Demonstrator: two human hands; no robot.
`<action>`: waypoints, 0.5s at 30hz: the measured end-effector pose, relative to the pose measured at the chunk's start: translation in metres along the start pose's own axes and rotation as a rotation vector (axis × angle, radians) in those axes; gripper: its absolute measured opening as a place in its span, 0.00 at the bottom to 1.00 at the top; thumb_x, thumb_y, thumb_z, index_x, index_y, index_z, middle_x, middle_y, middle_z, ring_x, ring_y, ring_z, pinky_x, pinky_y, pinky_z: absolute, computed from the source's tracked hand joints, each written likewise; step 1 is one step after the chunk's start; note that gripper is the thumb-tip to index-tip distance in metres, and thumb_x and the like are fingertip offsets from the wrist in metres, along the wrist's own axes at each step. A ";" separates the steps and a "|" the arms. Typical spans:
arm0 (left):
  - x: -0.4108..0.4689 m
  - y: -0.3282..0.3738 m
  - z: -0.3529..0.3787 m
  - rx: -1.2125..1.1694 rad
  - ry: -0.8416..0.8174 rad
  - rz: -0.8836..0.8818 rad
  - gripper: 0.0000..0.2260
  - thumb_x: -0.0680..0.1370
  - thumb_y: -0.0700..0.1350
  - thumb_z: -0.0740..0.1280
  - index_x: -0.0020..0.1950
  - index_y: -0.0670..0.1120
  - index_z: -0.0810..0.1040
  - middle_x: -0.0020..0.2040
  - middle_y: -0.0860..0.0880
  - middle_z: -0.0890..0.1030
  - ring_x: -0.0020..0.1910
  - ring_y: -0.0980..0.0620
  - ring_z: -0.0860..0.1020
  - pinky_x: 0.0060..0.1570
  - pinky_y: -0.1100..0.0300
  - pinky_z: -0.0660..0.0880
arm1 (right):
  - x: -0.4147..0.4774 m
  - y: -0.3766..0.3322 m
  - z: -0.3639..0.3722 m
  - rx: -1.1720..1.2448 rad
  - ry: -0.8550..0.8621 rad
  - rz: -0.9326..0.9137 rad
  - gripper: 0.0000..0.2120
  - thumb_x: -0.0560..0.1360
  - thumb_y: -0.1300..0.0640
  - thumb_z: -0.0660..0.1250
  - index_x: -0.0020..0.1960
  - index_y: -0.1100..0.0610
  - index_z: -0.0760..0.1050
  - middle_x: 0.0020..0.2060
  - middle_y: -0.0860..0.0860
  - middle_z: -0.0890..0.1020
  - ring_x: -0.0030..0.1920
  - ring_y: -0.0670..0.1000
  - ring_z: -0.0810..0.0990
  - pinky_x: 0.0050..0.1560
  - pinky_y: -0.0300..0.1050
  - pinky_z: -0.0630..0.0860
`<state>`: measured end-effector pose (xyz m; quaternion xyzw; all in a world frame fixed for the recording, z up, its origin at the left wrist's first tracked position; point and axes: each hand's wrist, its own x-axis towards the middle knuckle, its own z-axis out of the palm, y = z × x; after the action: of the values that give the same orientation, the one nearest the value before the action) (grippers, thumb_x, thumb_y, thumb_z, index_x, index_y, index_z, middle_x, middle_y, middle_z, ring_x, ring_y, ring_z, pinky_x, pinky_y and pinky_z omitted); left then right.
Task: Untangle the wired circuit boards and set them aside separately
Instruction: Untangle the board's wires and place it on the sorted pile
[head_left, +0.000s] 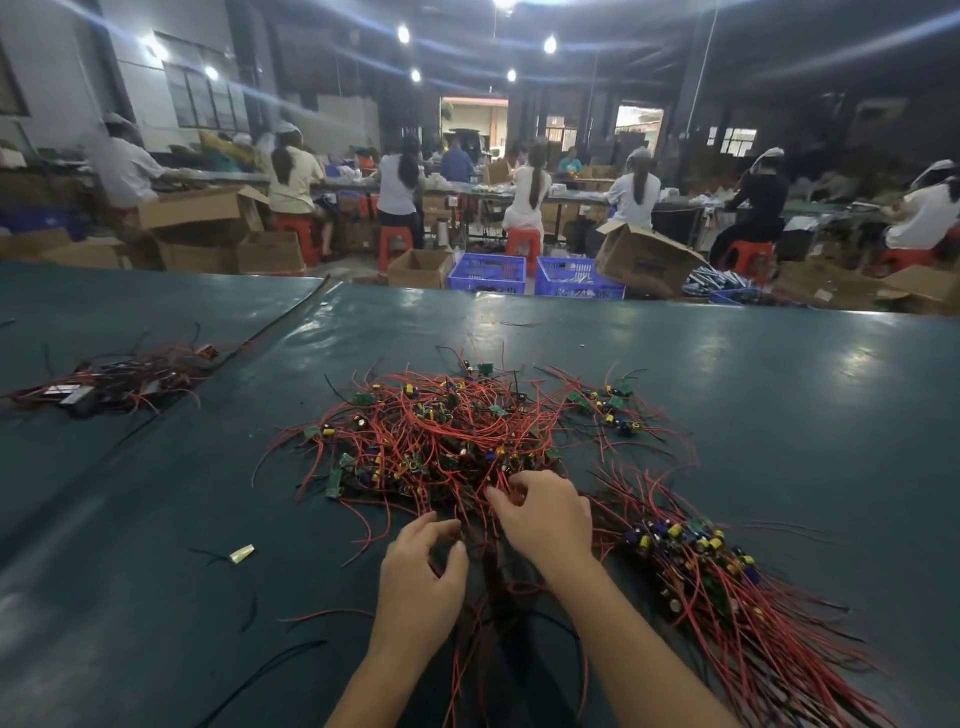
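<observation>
A pale scrap (242, 554) lies on the dark green worktop (779, 395), left of its middle and toward the near edge. Beyond the far edge stand blue crates (487, 274), cardboard boxes (647, 260) and red stools (396, 244). Seated workers (636, 200) sit under ceiling lamps (550, 45).

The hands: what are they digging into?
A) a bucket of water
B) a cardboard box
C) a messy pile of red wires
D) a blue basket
C: the left hand and right hand both have curled fingers at the near edge of the tangled pile of red wires on the table.
</observation>
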<state>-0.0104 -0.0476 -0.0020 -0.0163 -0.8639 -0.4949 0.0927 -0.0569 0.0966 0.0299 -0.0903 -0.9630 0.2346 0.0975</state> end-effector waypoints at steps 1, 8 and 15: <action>0.000 0.000 0.000 0.013 -0.022 -0.011 0.10 0.78 0.45 0.66 0.59 0.50 0.80 0.67 0.50 0.72 0.66 0.50 0.70 0.66 0.49 0.69 | 0.003 -0.002 0.003 -0.024 -0.033 0.017 0.22 0.78 0.39 0.62 0.65 0.50 0.77 0.60 0.47 0.79 0.62 0.52 0.76 0.64 0.51 0.67; 0.002 -0.001 0.000 -0.003 -0.037 -0.007 0.12 0.78 0.45 0.67 0.60 0.51 0.79 0.68 0.49 0.73 0.67 0.50 0.70 0.66 0.49 0.69 | 0.000 -0.003 0.006 -0.004 0.059 0.039 0.13 0.80 0.47 0.60 0.53 0.49 0.82 0.49 0.46 0.83 0.56 0.52 0.78 0.62 0.50 0.64; 0.001 0.000 0.000 -0.002 -0.044 -0.005 0.12 0.78 0.45 0.67 0.61 0.52 0.78 0.68 0.50 0.73 0.68 0.51 0.69 0.66 0.49 0.69 | -0.021 0.002 -0.004 0.141 0.129 0.063 0.10 0.77 0.48 0.63 0.40 0.48 0.79 0.35 0.43 0.81 0.43 0.47 0.77 0.62 0.50 0.63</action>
<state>-0.0117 -0.0481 -0.0021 -0.0252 -0.8652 -0.4955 0.0725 -0.0358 0.0953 0.0299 -0.1284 -0.9324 0.2986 0.1579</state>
